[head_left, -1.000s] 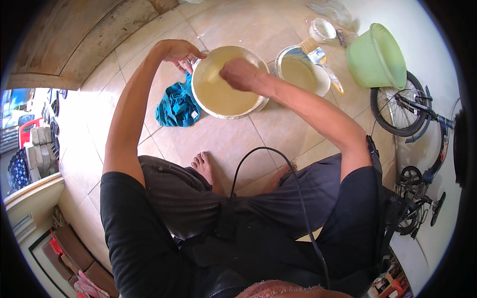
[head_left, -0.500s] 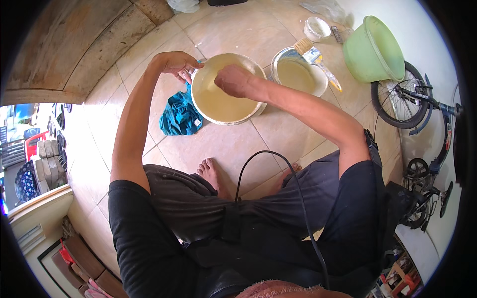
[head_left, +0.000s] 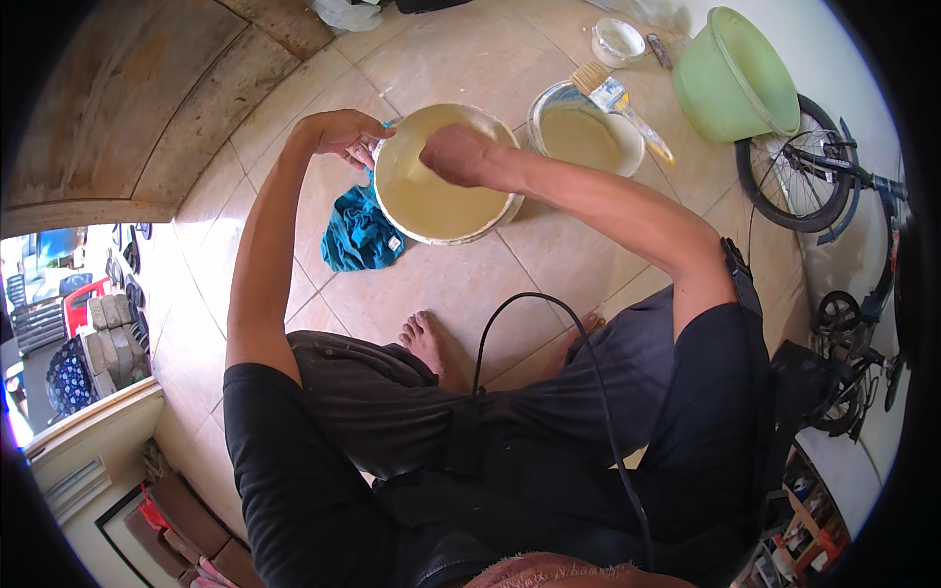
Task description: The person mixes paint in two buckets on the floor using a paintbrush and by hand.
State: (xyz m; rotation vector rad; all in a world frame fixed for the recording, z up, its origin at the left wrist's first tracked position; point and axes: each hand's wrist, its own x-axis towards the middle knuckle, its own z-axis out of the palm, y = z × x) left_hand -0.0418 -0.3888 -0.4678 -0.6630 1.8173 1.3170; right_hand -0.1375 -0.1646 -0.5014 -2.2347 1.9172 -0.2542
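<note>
A round whitish bucket (head_left: 446, 227) stands on the floor in front of my feet, with pale cream liquid or paint inside. My left hand (head_left: 351, 135) grips its left rim, fingers bent around the outside. A crumpled teal cloth (head_left: 359, 233) lies against that side of the bucket, and a bit of teal also shows at the rim by my fingertips. Inside the bucket's opening is my right hand (head_left: 459, 157), closed in a fist, back of the hand upward; whatever it holds is hidden. Beside it stands a second bucket (head_left: 627, 162) of cream liquid, with a wide paintbrush (head_left: 619, 106) across its rim.
Behind the second bucket are a small white tub (head_left: 618, 44) and a scraper-like tool (head_left: 659, 51). A green basin (head_left: 701, 88) leans by the right wall, near a bicycle wheel (head_left: 794, 171). A wooden panel (head_left: 118, 108) fills the far left. A black cable (head_left: 524, 295) loops over my lap.
The whole view has shifted slightly. My right fist has moved very little within the bucket, and my left hand keeps its place at the rim.
</note>
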